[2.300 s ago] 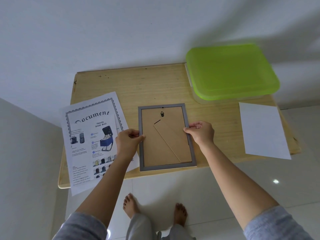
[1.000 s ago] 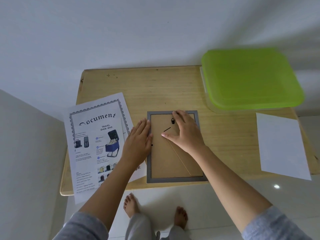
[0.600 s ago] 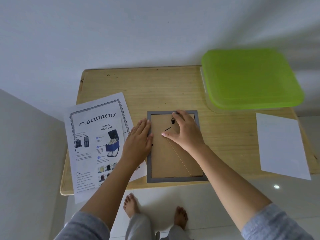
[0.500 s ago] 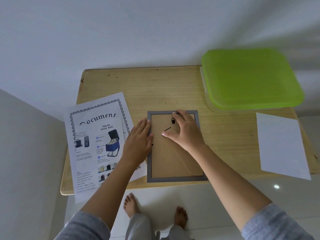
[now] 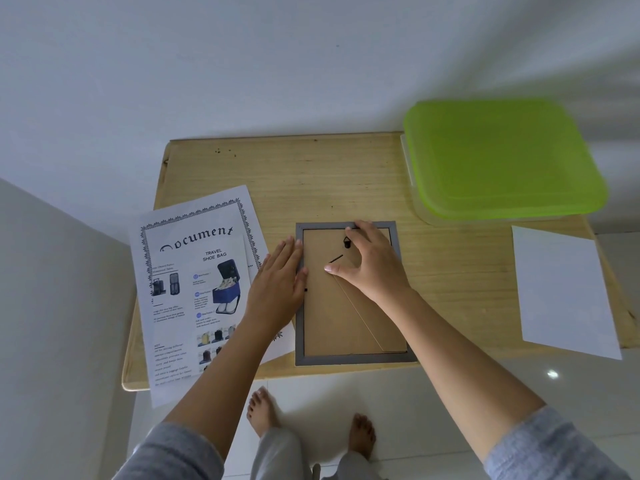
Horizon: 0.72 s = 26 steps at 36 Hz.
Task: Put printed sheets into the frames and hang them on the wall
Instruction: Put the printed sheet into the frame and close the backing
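Note:
A grey picture frame (image 5: 349, 358) lies face down on the wooden table (image 5: 311, 178), its brown backing board (image 5: 332, 317) with a black hanger facing up. My left hand (image 5: 278, 289) lies flat with fingers together against the frame's left edge. My right hand (image 5: 369, 265) rests on the upper part of the backing, fingertips at the top edge near the hanger, thumb stretched left on the board. Two printed sheets (image 5: 194, 282) lie overlapped to the left of the frame, a "Document" page under a "Travel Shoe Bag" page.
A clear box with a lime green lid (image 5: 498, 157) stands at the table's back right. A blank white sheet (image 5: 564, 289) lies at the right, overhanging the front edge. White wall rises behind the table. My bare feet stand on the tiled floor below.
Since 2.3 s ago both hands left the frame's side edges: the left now lies flat at the left edge, the right sits on the backing's top. Almost nothing moved in the last second.

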{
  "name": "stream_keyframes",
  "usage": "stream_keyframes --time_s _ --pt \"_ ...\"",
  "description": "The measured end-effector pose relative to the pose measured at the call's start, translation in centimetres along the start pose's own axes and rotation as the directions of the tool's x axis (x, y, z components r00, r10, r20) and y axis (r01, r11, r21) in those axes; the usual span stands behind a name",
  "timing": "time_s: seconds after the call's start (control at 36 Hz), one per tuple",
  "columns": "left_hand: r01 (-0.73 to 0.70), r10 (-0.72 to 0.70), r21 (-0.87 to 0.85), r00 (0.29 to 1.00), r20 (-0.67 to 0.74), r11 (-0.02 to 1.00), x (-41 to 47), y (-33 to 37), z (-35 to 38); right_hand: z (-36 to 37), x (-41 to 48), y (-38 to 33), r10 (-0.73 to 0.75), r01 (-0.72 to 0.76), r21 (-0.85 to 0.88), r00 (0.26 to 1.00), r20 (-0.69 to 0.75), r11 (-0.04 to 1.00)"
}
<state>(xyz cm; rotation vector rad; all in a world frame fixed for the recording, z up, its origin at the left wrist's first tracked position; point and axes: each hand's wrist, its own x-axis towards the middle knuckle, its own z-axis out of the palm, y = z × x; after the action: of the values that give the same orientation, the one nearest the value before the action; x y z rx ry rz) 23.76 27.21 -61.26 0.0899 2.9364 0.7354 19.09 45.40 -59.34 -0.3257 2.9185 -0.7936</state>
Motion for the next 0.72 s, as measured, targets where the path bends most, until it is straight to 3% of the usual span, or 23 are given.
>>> stream_keyframes --time_s 0.58,0.72 --pt "0.016 -0.016 0.019 1.0 0.005 1.0 0.1 0.5 -0.3 0.2 -1.0 0.3 -0.033 0.038 -0.097 0.998 0.06 0.995" --pt "0.049 -0.049 -0.002 0.999 -0.012 0.999 0.3 1.4 -0.9 -0.8 -2.6 1.0 0.032 -0.033 -0.051 0.999 -0.026 0.998"
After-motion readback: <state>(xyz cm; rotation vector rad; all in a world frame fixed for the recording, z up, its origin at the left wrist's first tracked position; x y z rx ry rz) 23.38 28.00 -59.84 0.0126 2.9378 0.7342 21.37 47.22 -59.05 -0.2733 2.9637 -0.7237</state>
